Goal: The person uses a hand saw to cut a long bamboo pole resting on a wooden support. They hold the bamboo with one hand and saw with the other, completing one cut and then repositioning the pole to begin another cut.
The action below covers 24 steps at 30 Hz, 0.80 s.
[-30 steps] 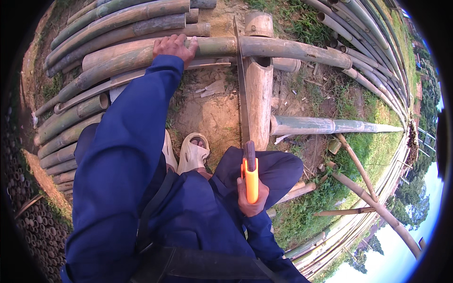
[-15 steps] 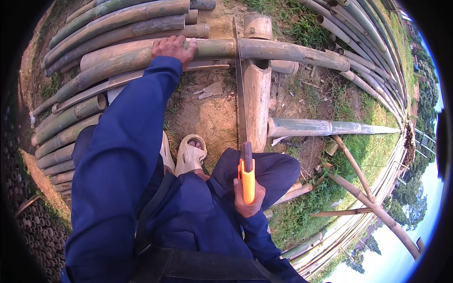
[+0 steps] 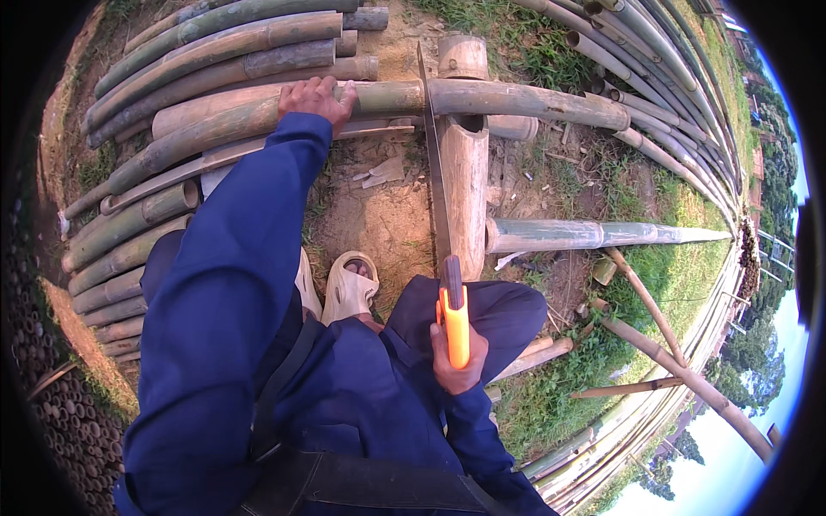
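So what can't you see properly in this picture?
- Head view: the palm of the left hand, pressed down on the bamboo pole.
- The saw teeth: too thin to make out.
- The second sandal, mostly behind the blue sleeve.
- Right hand fingers, wrapped behind the orange handle.

Outdoor bamboo yard, probably: stacked bamboo poles (image 3: 215, 52), grass (image 3: 559, 404), dirt.

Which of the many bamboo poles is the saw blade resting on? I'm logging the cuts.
The long horizontal bamboo pole lying across the upright log supports, pressed down by the left hand; the others lie untouched.
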Tool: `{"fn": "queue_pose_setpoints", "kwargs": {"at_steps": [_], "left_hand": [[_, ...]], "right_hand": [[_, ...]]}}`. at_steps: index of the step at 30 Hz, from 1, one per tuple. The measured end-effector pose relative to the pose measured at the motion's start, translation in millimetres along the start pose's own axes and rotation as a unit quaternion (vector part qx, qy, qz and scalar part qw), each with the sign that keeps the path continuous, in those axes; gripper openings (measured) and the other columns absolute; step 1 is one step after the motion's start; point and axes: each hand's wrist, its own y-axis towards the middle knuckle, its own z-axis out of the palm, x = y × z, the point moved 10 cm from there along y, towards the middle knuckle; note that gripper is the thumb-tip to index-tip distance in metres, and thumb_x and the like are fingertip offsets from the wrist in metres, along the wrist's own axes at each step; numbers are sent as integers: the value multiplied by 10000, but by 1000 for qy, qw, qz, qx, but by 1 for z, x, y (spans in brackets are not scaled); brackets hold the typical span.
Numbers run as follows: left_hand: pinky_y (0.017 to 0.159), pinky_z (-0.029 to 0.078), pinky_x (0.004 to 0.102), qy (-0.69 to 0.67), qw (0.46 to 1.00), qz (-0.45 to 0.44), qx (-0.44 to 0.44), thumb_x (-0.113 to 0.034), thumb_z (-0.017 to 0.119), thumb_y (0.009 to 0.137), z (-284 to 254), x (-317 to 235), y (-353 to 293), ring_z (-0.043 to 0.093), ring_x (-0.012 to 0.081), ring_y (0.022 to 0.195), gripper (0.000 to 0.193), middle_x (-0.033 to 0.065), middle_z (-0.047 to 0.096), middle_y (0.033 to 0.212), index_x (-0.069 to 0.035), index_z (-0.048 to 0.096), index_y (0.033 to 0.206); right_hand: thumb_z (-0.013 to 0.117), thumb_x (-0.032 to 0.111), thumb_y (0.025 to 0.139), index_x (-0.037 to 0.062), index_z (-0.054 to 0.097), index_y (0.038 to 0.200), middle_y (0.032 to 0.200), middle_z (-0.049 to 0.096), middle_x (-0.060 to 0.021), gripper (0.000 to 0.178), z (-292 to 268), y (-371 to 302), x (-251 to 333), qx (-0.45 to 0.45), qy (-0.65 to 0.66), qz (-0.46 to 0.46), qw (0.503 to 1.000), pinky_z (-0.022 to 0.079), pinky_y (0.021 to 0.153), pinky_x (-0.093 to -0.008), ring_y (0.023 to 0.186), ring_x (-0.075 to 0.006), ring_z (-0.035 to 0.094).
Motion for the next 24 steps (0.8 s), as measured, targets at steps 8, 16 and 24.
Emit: {"fn": "queue_pose_setpoints", "kwargs": {"at_steps": [8,16,24], "left_hand": [[1086,402,441,-5,1000,25,-9,-582,404,995,0,-19,1,656,291,1149,586,114,728,1186,-130,730,1176],[1089,402,439,11,1000,2,-6,-582,412,991,1,-1,-2,650,290,1169,583,110,723,1209,-131,728,1183],[1102,396,438,-1,1000,12,20,-582,415,991,0,-15,2,646,289,1190,575,96,723,1219,-144,719,1206]], "right_hand": [[724,77,919,-18,612,813,611,543,-82,181,40,155,19,-26,78,-34,996,423,538,-336,538,-145,472],[724,35,895,-23,687,1203,790,687,-148,316,-5,-12,13,12,-15,26,999,542,687,-338,667,-201,673],[735,76,916,-21,628,815,620,569,-89,177,41,150,18,-32,82,-27,996,433,532,-331,545,-135,513]]}}
